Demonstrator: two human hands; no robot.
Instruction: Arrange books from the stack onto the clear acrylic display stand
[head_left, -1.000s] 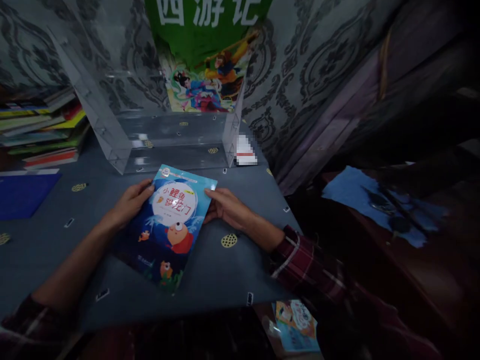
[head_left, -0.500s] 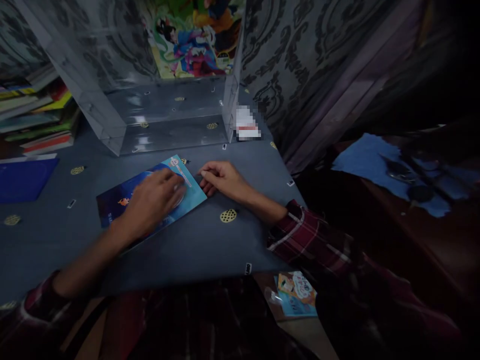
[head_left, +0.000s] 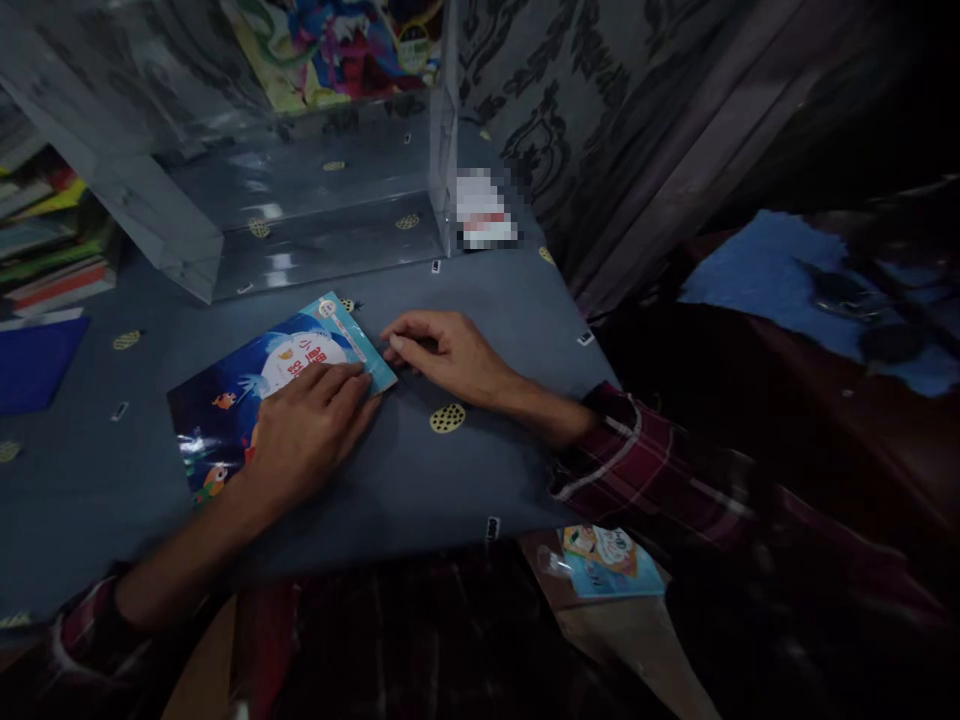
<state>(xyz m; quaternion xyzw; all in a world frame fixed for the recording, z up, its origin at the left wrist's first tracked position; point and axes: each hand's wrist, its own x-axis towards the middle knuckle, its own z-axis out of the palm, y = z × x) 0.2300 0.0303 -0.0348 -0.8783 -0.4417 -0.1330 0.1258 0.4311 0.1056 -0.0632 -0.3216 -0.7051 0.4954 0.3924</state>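
A blue picture book (head_left: 225, 385) lies aslant on the dark grey tablecloth, its cover showing orange fish and a white title patch. My left hand (head_left: 311, 425) rests on the book's near side, fingers stretched out and laid over the cover near its right end. It hides part of the cover. Just beyond the right end of the book, my right hand (head_left: 442, 350) rests at the cloth with loosely bent fingers. A gap shows between its thumb and fingers, and nothing is seen in them.
A clear acrylic stand (head_left: 330, 235) with a colourful book (head_left: 352, 50) rises behind. Stacked books (head_left: 64, 240) and a blue folder-like item (head_left: 37, 360) are at left. A white item (head_left: 484, 215), blurred out, lies by the stand. Below the table edge is another booklet (head_left: 611, 565).
My left hand has moved towards the near edge of the book, uncovering the title patch. The right hand stays beside the book's end. The whole view has shifted slightly.
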